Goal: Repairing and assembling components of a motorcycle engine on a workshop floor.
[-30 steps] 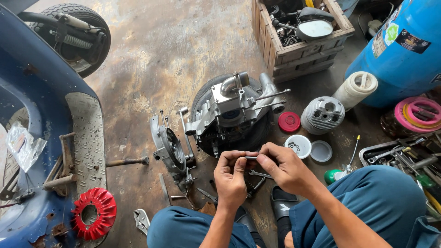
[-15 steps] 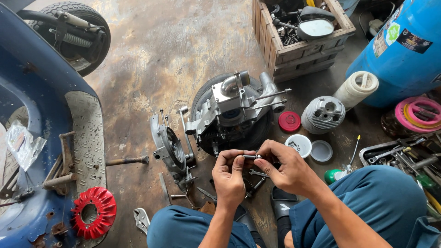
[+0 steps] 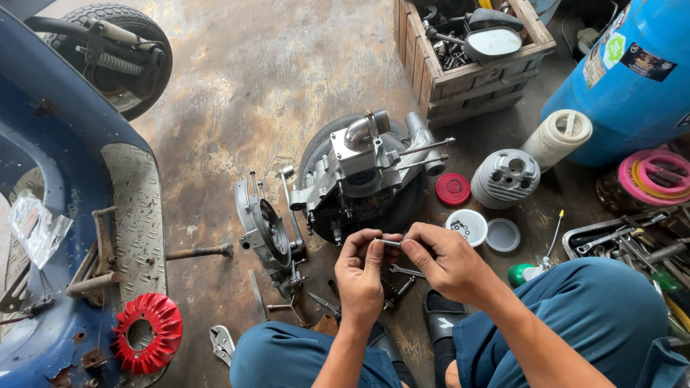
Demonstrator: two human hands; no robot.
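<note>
Both hands, left (image 3: pixel 361 276) and right (image 3: pixel 449 262), pinch a short, slim, silvery metal pin (image 3: pixel 389 243) between their fingertips.

Red fan wheel (image 3: pixel 146 333); blue drum (image 3: pixel 632 79); grey cylinder head (image 3: pixel 505 177); red cap (image 3: pixel 453 189); blue scooter body (image 3: pixel 54 136).

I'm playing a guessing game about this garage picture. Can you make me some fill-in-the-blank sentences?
1. Both hands, left hand and right hand, pinch a small metal ____.
2. The fan lying on the scooter is ____.
3. The mirror sits in a wooden ____.
4. The engine stands on the ____.

Missing words: rod; red; crate; floor
</note>
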